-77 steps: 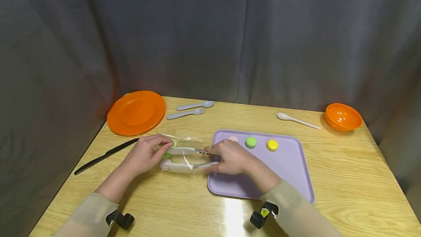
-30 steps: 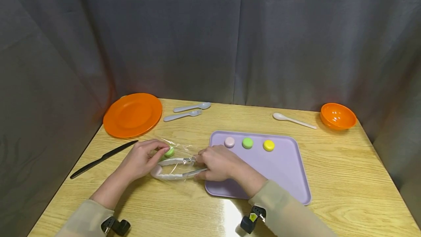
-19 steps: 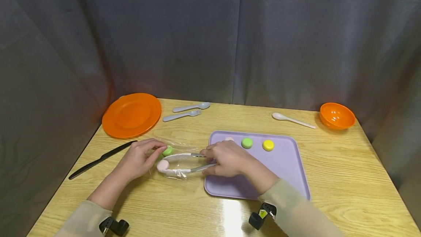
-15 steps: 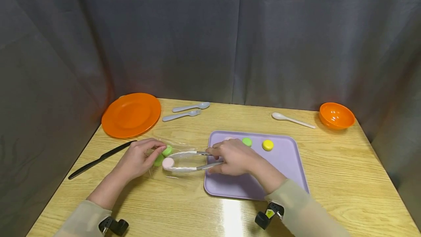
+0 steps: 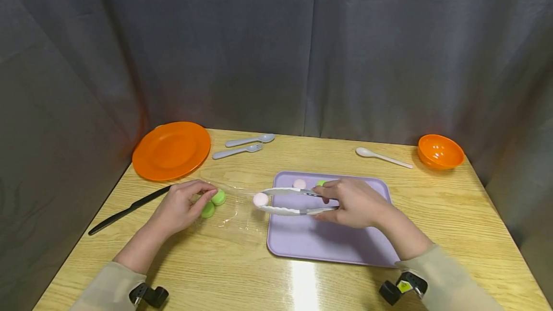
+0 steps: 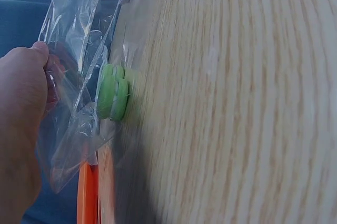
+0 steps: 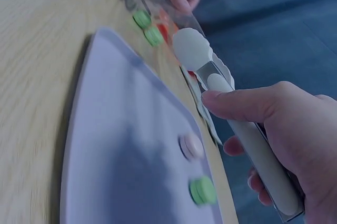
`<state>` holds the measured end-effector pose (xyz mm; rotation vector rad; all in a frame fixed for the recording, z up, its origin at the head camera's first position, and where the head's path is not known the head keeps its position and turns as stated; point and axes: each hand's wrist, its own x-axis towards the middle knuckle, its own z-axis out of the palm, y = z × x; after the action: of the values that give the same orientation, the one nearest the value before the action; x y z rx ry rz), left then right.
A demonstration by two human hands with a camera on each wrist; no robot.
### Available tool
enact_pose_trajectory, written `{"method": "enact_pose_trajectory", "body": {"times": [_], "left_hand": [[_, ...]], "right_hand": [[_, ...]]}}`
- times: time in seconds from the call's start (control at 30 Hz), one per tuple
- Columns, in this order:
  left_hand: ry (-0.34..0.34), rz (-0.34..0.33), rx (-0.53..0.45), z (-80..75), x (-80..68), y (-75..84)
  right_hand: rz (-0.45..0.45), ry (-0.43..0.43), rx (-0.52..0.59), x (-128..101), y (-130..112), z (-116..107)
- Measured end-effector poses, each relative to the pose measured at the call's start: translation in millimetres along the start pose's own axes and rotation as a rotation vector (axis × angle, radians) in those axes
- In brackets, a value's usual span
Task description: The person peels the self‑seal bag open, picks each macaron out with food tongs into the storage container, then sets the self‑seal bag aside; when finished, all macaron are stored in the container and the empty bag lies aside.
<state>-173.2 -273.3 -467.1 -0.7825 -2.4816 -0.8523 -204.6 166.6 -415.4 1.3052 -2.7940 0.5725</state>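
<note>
My left hand (image 5: 183, 205) pinches the upper edge of a clear plastic bag (image 6: 73, 29) lying on the table. Two green macarons (image 5: 219, 197) sit in the bag beside my fingertips. In my right hand (image 5: 356, 203) I hold tongs (image 7: 250, 134) with white scalloped tips and metal arms. A pink macaron (image 5: 260, 199) is gripped between the tong tips, at the bag's right end and just left of the lilac tray (image 5: 311, 244). On the tray's far side lie another pink macaron (image 7: 191, 146) and a green macaron (image 7: 202, 190); my right hand hides the yellow one.
An orange plate (image 5: 172, 151) stands back left, with a black knife (image 5: 129, 210) in front of it. A grey spoon (image 5: 249, 140) and grey fork (image 5: 237, 151) lie behind the bag. A pale spoon (image 5: 383, 157) and orange bowl (image 5: 440, 151) are back right.
The tongs have come out of the bag to the right, bringing the pink macaron with them. My right hand now covers the yellow macaron. My left hand stays on the bag.
</note>
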Motion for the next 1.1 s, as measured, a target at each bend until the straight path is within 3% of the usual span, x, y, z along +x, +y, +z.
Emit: {"method": "enact_pose_trajectory", "body": {"times": [0.17, 0.5, 1.1], "left_hand": [[-0.004, -0.018, 0.008, 0.0, 0.3, 0.7], [-0.011, -0.053, -0.011, -0.5, 4.2, 3.2], [-0.005, -0.035, -0.004, -2.7, 1.9, 2.1]], "right_hand": [[0.015, 0.039, -0.032, -26, 15, -9], [0.084, -0.005, -0.027, -63, 33, -8], [0.135, -0.011, -0.037, -74, 43, 7]]}}
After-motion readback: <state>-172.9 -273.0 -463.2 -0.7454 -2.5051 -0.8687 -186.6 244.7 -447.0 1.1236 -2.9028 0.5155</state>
